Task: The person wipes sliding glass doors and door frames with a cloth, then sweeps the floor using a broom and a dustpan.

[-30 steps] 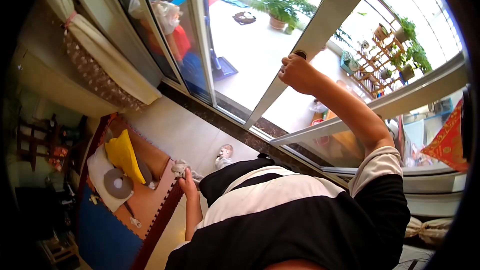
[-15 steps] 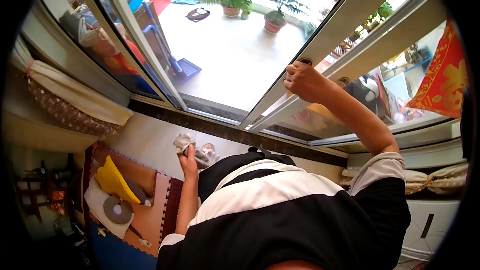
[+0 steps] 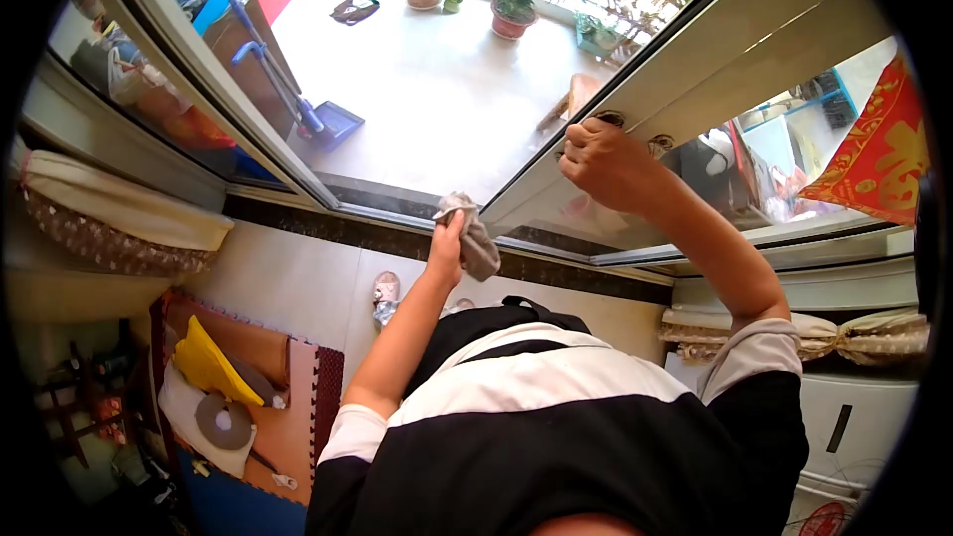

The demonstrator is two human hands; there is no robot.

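My right hand (image 3: 603, 167) is closed at the edge of the sliding door frame (image 3: 715, 50), its fingers curled by a dark round recessed pull (image 3: 610, 119). A crumpled grey cloth (image 3: 475, 241) is gripped in my left hand (image 3: 446, 250), held up in front of the door's lower part and the dark threshold (image 3: 387, 237). Beyond the door opening lies a pale balcony floor (image 3: 417, 79).
Potted plants (image 3: 511, 22), a blue dustpan (image 3: 336, 126) and a wooden stool (image 3: 579, 97) stand outside. At the lower left a foam mat (image 3: 288, 417) holds a yellow cushion (image 3: 210, 362). Tied curtains (image 3: 119, 218) hang left; a red decoration (image 3: 879, 154) hangs right.
The door frame under my right hand has slid rightward, overlapping the other panel. My left hand has risen and moved right with the cloth, towards the door. My view has turned right.
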